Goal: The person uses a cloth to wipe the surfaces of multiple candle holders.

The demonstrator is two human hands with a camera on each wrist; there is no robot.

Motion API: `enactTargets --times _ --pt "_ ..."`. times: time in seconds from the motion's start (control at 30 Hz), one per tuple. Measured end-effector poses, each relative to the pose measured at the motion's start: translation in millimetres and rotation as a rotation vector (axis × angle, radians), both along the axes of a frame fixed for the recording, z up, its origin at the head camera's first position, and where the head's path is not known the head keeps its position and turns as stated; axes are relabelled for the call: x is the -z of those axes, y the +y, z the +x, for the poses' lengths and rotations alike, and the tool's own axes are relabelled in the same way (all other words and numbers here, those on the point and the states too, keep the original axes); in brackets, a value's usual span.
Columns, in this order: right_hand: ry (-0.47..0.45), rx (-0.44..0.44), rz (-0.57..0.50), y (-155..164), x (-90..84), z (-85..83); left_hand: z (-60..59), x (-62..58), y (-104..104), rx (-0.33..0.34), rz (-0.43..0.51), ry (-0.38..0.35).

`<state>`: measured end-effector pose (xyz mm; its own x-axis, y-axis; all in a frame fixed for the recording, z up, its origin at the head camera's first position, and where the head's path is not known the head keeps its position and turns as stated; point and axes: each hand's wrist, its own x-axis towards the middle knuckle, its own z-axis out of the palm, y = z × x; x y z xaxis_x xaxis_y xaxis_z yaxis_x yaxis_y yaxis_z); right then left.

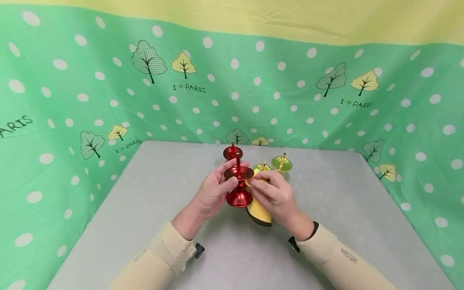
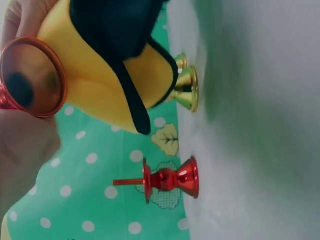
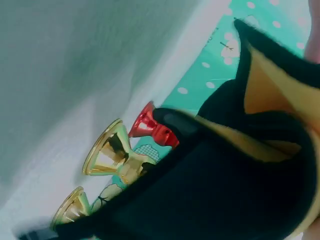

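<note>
My left hand grips a shiny red candlestick, thumb in front of its stem, upright above the table with its thin spike pointing up. In the left wrist view the base of this red candlestick faces the camera. My right hand pinches a yellow cloth with black edging against the candlestick's right side. The cloth hangs down below the fingers. In the right wrist view the folded cloth shows a black side and covers much of the scene.
A second red candlestick stands on the grey table behind my hands. Two gold candlesticks stand to the right: one in fuller view, the other partly behind the cloth. A green dotted curtain rises behind the table.
</note>
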<state>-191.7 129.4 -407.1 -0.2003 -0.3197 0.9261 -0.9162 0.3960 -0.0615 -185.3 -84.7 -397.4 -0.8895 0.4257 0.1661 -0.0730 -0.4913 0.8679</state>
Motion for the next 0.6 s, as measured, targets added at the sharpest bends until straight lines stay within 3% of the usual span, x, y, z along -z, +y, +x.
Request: enactTargets --times 0.1,0.17,0.23,0.33,0.4,0.5,0.6 --pt "-0.01 -0.023 -0.013 -1 -1.6 4.3 1.2 0.6 -2 0.0 -0.017 0.03" --pt "-0.075 -0.053 -0.033 -1 -2.5 6.4 1.6 1.7 -3 -0.002 -0.004 0.026" --pt "-0.229 -0.103 -0.072 -1 -1.9 8.3 1.5 3.8 -4 -0.001 0.027 0.005" --pt "-0.553 -0.169 -0.174 -3 0.4 13.7 1.2 6.9 -4 -0.004 0.062 -0.031" --pt "-0.718 -0.193 -0.226 -3 2.5 17.5 1.2 8.1 -3 -0.014 0.071 -0.038" --pt "-0.872 -0.216 -0.244 -4 3.8 20.0 0.7 8.7 -3 -0.034 0.078 -0.025" --pt "-1.004 -0.174 -0.241 -4 4.2 16.9 -1.0 10.4 -4 -0.043 0.084 0.001"
